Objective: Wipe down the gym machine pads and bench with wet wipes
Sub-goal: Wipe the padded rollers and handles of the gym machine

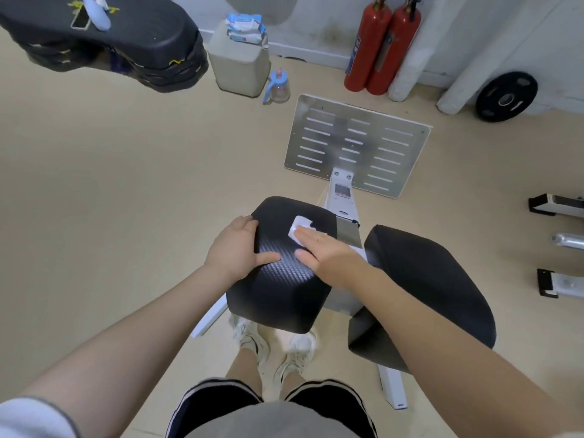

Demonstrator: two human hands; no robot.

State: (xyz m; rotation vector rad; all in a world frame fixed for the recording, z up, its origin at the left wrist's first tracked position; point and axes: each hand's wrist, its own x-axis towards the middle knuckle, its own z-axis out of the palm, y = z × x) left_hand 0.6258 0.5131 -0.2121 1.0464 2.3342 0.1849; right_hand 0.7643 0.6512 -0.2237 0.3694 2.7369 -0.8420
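The right hand [319, 251] is pressing a folded wet wipe [300, 230] flat-fingered onto the left pad [284, 279]. The left hand [235, 248] is gripping the pad's edge, steadying it. Overlapping strokes toward the near edge would likely be covering it best.

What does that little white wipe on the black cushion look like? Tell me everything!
The small white folded wet wipe looks like a soft, slightly crumpled rectangle. It lies flat on the top of the black carbon-weave-patterned machine pad, near its far edge. The right hand presses it down with straight fingers covering its near part. The left hand grips the pad's left edge and does not touch the wipe.
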